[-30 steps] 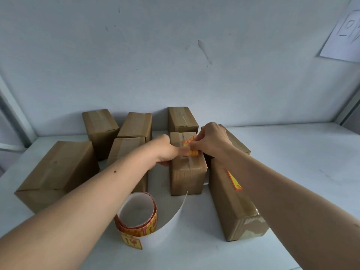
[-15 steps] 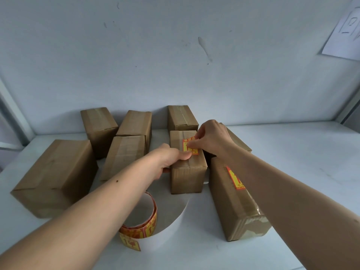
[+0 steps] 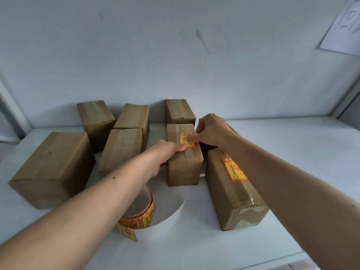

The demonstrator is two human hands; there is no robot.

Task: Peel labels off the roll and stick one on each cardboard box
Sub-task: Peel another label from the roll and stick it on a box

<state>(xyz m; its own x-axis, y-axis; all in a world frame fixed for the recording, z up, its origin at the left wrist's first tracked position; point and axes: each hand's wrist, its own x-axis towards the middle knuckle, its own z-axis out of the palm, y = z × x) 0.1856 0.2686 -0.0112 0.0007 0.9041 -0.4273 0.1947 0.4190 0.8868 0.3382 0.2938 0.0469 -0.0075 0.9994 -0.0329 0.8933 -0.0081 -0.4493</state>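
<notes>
Counting from the label roll (image 3: pixel 139 213), which lies on the white bench (image 3: pixel 272 250) nearest the camera with its bare backing strip (image 3: pixel 171 215) curling away to the right, seven cardboard boxes are in view.

Done, as far as can be judged:
- The long box (image 3: pixel 233 195) just right of the roll carries a red-and-yellow label (image 3: pixel 233 169) on its top face.
- The centre box (image 3: pixel 184 164), directly beyond the roll, has a second label (image 3: pixel 185 139) lying on its top.

In hand: the left hand (image 3: pixel 165 154) holds the near left edge of the centre box, its thumb extended onto the top beside the label; its grip is wrapped on that box. The right hand (image 3: pixel 210 131) has fingertips flat on the label, pressing it down; its grip is released, grasping nothing. The step appears to be the final smoothing.

Outstanding: no label is visible on the large box (image 3: pixel 50 168) left of the roll, the box (image 3: pixel 122 149) beyond the roll to the left, or the three rear boxes (image 3: pixel 95 115), (image 3: pixel 134 115) and (image 3: pixel 179 112). A further box may stand behind the right hand; this cannot be told.

Assessment: two of seven done, five remaining. Printed labels remain on the roll.
</notes>
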